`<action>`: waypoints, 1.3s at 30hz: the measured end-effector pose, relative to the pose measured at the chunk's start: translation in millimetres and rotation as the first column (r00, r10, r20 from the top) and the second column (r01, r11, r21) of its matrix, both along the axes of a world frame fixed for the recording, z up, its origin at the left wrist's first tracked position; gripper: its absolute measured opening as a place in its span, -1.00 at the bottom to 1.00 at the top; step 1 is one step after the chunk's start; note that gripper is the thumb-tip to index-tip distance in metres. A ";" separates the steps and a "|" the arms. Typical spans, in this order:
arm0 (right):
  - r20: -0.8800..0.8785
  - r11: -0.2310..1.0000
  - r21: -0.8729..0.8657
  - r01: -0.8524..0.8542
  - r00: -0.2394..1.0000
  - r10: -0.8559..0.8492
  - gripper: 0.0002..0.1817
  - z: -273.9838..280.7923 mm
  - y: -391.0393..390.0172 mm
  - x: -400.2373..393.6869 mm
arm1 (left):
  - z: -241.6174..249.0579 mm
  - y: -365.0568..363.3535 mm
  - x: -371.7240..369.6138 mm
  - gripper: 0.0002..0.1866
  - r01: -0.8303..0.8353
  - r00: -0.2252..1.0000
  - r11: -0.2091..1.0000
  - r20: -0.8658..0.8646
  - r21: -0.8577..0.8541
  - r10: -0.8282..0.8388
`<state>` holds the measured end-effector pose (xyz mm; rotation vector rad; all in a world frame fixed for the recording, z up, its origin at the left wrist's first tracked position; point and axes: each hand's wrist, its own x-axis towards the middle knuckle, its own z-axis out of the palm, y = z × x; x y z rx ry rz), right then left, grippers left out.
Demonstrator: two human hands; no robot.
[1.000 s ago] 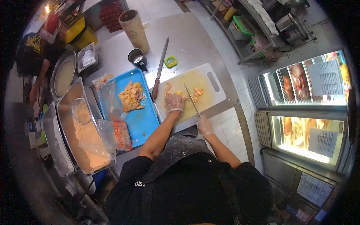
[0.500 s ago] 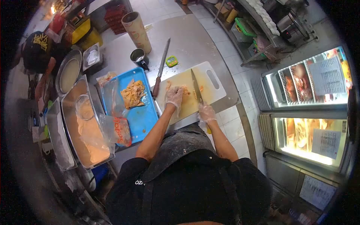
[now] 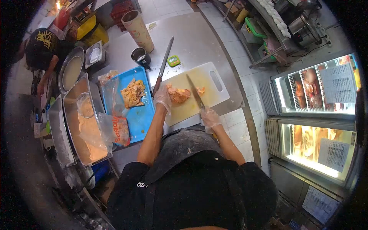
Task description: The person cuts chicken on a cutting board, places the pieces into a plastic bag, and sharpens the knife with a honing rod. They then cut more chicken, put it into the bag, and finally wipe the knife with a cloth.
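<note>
Standing at a steel counter (image 3: 191,42), a person in a black shirt and floury apron is working over a white cutting board (image 3: 212,82). The left hand (image 3: 163,97), in a thin clear glove, is resting at the left edge of a piece of raw meat (image 3: 178,94), fingers closed loosely against it; the meat is lying near the middle of the board. The right hand (image 3: 209,117), also gloved, is wrapped tight around the handle of a knife (image 3: 194,96), its grip clamped on it. The blade is angling up and away across the board, just right of the meat; contact between edge and meat cannot be told. A smaller scrap (image 3: 200,91) is sitting just beyond the blade.

A sharpening steel (image 3: 164,65) is lying on the counter beside the board's left edge. Left of that, a blue tray (image 3: 140,117) is carrying a pile of cut pieces (image 3: 132,94) and a plastic bag (image 3: 117,128). Further left, a metal pan (image 3: 71,111) is holding flour. A metal cup (image 3: 138,56) and a tall paper tube (image 3: 137,25) are standing behind the tray. Another person is bending at far left.
</note>
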<state>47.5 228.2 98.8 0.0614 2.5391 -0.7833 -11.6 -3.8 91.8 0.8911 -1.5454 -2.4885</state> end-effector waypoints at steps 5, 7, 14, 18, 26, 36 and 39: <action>-0.142 0.978 0.170 -0.123 0.979 0.148 -0.70 -49.4 18.4 -7.4 | -7.5 -9.6 -12.4 -0.72 0.035 0.994 0.990 0.107 -0.135 -0.020; -0.216 0.984 0.164 -0.064 0.971 0.099 -0.81 -45.0 24.9 -18.0 | -15.2 -10.4 -18.7 -0.70 0.071 0.995 0.982 0.076 -0.174 -0.058; -0.436 0.950 0.138 -0.280 0.844 0.312 -0.74 -69.1 67.0 -31.0 | -2.5 52.3 -20.7 -0.62 0.344 0.902 -0.054 0.346 -0.937 -0.258; -0.219 0.998 -0.032 -0.052 0.975 0.043 -0.74 -21.8 67.6 -18.3 | -33.7 99.1 -34.6 -0.63 0.285 0.730 -0.245 0.375 -0.927 -0.571; -0.141 0.981 -0.114 0.155 0.975 -0.170 -0.63 -74.8 92.6 -0.4 | -45.0 140.0 -40.2 -0.72 0.525 0.564 -0.391 0.653 -0.756 -0.505; -0.128 0.992 -0.020 -0.124 0.984 0.121 -0.62 -47.0 62.7 -14.7 | -53.7 129.2 -30.9 -0.66 0.577 0.792 0.238 0.464 -0.781 -0.397; -0.092 0.986 -0.006 -0.169 0.982 0.168 -0.64 -30.6 54.1 -21.5 | -41.9 126.9 -26.2 -0.63 0.544 0.837 0.357 0.460 -0.759 -0.296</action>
